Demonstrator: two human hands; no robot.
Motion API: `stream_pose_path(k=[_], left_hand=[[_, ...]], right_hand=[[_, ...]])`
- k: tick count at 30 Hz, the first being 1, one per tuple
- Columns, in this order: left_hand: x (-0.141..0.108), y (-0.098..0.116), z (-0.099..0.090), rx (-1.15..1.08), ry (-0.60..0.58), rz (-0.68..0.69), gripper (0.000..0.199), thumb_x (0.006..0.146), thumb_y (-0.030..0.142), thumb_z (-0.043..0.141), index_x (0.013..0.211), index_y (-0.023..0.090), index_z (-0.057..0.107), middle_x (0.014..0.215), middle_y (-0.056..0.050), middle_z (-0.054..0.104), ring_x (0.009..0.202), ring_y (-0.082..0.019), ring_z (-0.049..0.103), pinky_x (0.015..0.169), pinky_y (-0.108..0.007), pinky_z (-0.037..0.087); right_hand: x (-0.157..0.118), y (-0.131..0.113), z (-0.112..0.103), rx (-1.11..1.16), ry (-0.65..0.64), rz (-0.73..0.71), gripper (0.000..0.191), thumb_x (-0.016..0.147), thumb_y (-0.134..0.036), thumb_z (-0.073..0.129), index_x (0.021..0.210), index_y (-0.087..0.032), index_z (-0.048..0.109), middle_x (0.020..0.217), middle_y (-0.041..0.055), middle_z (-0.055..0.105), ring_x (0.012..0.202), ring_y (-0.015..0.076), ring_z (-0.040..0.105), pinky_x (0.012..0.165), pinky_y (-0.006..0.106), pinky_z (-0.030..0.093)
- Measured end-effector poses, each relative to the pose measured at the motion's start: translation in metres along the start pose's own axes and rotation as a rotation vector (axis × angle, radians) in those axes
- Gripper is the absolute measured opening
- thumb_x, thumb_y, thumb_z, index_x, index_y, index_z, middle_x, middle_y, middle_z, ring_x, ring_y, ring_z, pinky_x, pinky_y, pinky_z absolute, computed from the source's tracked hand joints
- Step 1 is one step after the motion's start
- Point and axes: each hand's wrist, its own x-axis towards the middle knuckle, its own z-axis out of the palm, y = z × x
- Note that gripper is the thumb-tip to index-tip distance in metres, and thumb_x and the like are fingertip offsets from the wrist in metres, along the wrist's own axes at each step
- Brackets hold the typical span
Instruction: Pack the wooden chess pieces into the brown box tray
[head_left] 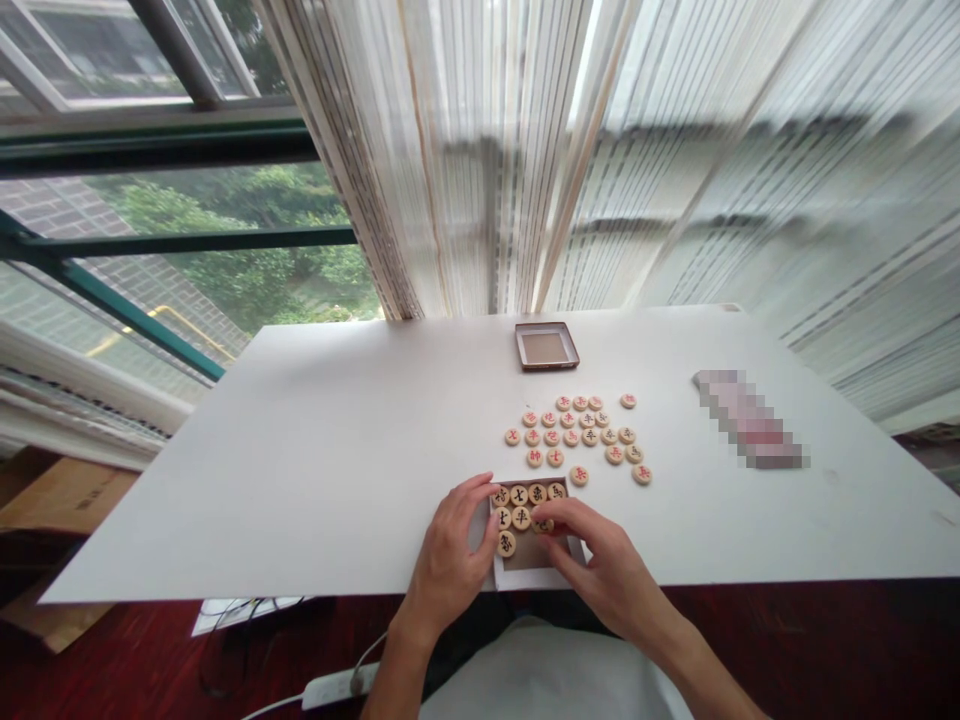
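A shallow cardboard box [534, 578] lies at the table's near edge, with several black-marked Chinese chess pieces [521, 518] in rows inside it. My left hand [456, 545] grips the box's left side, fingers at the far left corner and thumb by the near-left pieces. Between the thumb and fingers of my right hand [600, 550] is one black-marked Chinese chess piece [545, 527], held in the box at the right of the second row. My right fingers partly cover it. Beyond the box, several red- and black-marked chess pieces [571, 437] lie loose in uneven rows.
The box lid [547, 349] lies inside up farther back on the white table [337, 450]. A blurred-out pinkish object [750, 420] is at the right. String curtains [510, 150] and a window [225, 220] stand behind. A power strip [341, 687] is below the near edge.
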Motion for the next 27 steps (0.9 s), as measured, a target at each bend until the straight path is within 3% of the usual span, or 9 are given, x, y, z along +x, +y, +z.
stream_pose_path(k=[6, 12, 23, 27], left_hand=[[0.000, 0.000, 0.001, 0.013, 0.009, 0.020, 0.031, 0.096, 0.019, 0.052, 0.126, 0.024, 0.056, 0.134, -0.008, 0.060, 0.127, -0.023, 0.056, 0.109, -0.046, 0.047], [0.000, 0.001, 0.002, 0.031, 0.009, 0.023, 0.029, 0.097, 0.020, 0.052, 0.125, 0.025, 0.057, 0.133, -0.008, 0.060, 0.126, -0.023, 0.057, 0.109, -0.046, 0.048], [0.000, 0.000, 0.003, 0.046, 0.011, 0.030, 0.029, 0.096, 0.020, 0.053, 0.124, 0.025, 0.059, 0.132, -0.007, 0.061, 0.125, -0.023, 0.057, 0.108, -0.045, 0.049], [0.000, 0.001, 0.002, 0.044, 0.010, 0.028, 0.029, 0.096, 0.020, 0.053, 0.123, 0.025, 0.059, 0.132, -0.007, 0.061, 0.125, -0.023, 0.058, 0.108, -0.045, 0.049]], right_hand=[[0.002, 0.001, 0.002, -0.015, 0.003, 0.011, 0.026, 0.093, -0.017, 0.059, 0.117, -0.025, 0.065, 0.107, 0.0043, 0.070, 0.086, 0.0167, 0.068, 0.083, 0.029, 0.058], [0.004, -0.004, 0.002, -0.022, -0.026, -0.027, 0.027, 0.096, -0.016, 0.052, 0.115, -0.026, 0.069, 0.112, 0.0068, 0.068, 0.101, 0.0198, 0.066, 0.089, 0.032, 0.056], [0.004, -0.016, 0.009, -0.004, -0.067, 0.077, 0.018, 0.097, -0.019, 0.053, 0.101, -0.026, 0.069, 0.097, 0.0040, 0.065, 0.081, 0.0165, 0.066, 0.075, 0.028, 0.056], [0.002, -0.012, 0.015, 0.049, -0.074, 0.101, 0.013, 0.097, -0.021, 0.054, 0.101, -0.024, 0.065, 0.098, 0.0045, 0.065, 0.084, 0.0172, 0.067, 0.078, 0.028, 0.058]])
